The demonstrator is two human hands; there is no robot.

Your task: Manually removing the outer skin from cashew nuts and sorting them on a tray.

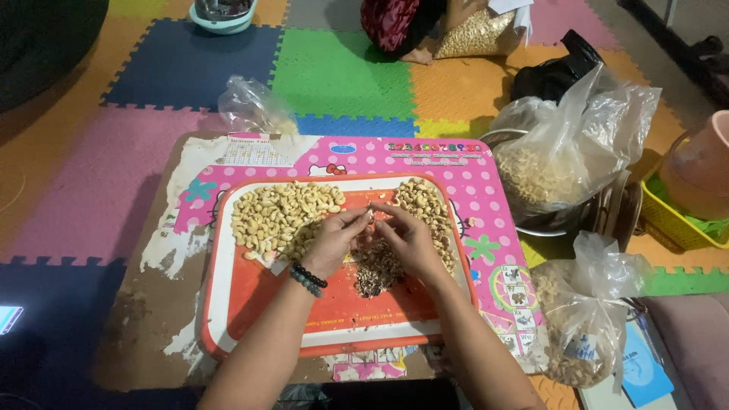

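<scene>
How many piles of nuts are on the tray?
2. One big pile lies at the tray's back left, by the left hand. The other pile runs along the right side, partly hidden behind the right hand.

the tray [250, 319] under both hands looked like smooth, glossy plastic, orange-rimmed with a white face. the low table [456, 163] carried a slick pink printed film that had peeled at its nine o'clock edge, baring rough, matt board. the cashew nuts [277, 212] at eleven o'clock were pale and matt; the pile of skins [376, 269] at the tray's centre was dry and flaky. the bead bracelet [307, 279] on the left wrist shone dully. the clear plastic bags [577, 144] at three o'clock were thin, crinkled and shiny. the floor mats [334, 68] at twelve o'clock looked like matt, textured foam.
</scene>
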